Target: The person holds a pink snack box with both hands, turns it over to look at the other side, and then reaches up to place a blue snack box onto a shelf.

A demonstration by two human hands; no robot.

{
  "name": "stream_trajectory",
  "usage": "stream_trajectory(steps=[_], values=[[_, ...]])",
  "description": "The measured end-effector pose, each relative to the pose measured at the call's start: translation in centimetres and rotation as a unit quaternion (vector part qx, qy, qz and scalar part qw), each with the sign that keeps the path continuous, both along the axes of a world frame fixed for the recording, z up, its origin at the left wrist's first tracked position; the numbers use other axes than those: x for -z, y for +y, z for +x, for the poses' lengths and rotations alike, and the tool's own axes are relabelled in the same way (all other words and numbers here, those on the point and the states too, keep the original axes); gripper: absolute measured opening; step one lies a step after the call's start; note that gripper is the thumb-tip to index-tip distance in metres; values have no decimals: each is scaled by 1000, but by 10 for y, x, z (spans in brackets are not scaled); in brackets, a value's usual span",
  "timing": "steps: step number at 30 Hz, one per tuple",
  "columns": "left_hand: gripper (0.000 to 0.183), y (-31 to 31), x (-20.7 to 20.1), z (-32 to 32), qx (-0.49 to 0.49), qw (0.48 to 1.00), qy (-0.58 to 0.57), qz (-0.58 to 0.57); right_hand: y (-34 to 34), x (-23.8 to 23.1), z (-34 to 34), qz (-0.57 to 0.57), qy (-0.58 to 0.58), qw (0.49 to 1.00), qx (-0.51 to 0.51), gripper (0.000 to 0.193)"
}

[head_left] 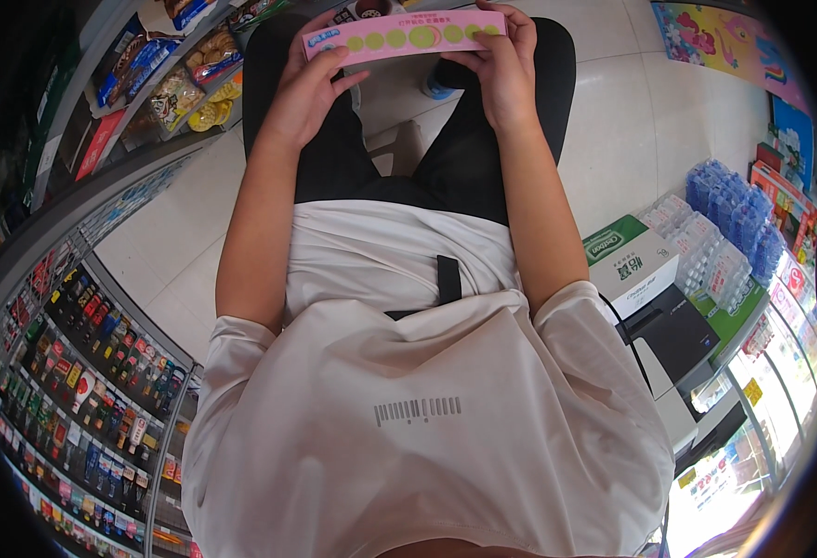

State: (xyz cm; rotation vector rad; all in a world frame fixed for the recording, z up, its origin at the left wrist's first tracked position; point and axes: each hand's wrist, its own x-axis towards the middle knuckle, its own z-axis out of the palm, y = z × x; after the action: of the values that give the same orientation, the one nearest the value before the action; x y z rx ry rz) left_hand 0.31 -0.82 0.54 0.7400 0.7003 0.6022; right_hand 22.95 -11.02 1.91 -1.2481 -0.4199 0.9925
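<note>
A long, narrow pink cardboard box [404, 35] with a row of green circles is held level above my knees, near the top of the head view. My left hand [308, 98] grips its left end, thumb on the near face. Around the right end closes my right hand [505, 76], the thumb also in front and fingers partly behind. What lies behind the box is mostly hidden, though a dark round item [369, 8] shows just over its upper edge.
Shelves with snack bags [174, 98] stand at the upper left. A rack of small packets [102, 339] curves along the lower left. To the right are a white and green carton [633, 270], a black machine [673, 330] and wrapped bottle packs [706, 251]. Pale floor tiles [613, 121] surround my legs.
</note>
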Motion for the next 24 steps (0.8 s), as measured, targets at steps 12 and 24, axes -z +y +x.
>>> stream_trajectory(steps=[12, 24], values=[[59, -1, 4, -2, 19, 999, 7, 31, 1, -6, -2, 13, -1, 1000, 10, 43], [60, 0, 11, -5, 15, 999, -2, 30, 4, -7, -4, 35, 18, 999, -1, 44]])
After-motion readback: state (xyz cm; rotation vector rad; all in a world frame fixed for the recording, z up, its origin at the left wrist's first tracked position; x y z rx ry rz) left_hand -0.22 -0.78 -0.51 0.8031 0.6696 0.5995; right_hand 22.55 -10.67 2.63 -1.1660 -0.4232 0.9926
